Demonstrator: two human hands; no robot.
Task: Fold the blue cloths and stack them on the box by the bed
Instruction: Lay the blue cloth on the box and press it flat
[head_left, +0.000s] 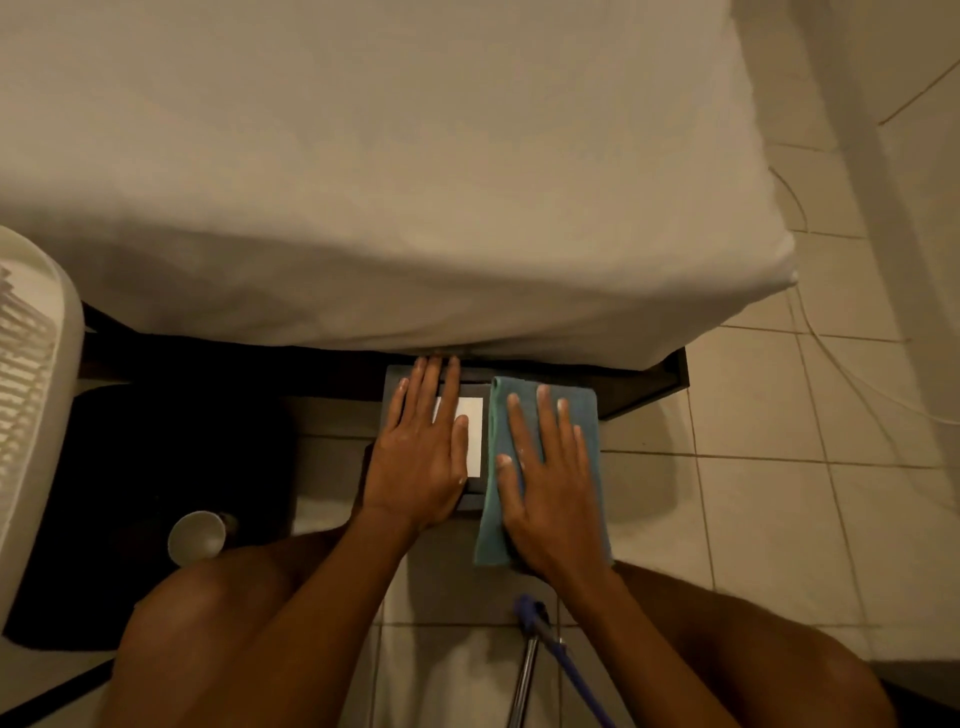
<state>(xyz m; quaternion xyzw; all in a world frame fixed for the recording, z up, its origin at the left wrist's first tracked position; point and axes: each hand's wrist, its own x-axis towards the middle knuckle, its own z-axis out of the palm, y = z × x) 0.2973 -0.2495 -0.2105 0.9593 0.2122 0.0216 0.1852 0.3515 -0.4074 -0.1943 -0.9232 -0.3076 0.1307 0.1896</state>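
Observation:
A dark grey box (475, 384) with a white label (474, 436) stands on the tiled floor against the bed's edge. A folded blue cloth (582, 410) lies along the right half of the box, its near end hanging past the box edge. My right hand (550, 488) lies flat on this cloth, fingers spread. On the left half of the box rests my left hand (421, 457), flat, partly covering the label, fingertips near the bed. Neither hand grips anything.
The bed with a white sheet (389, 182) fills the upper view. A white fan (31, 395) stands at left beside a dark mat (156, 457) and a white cup (197, 538). A blue-handled metal pole (535, 639) lies between my knees. A thin cable (831, 358) runs across the tiles at right.

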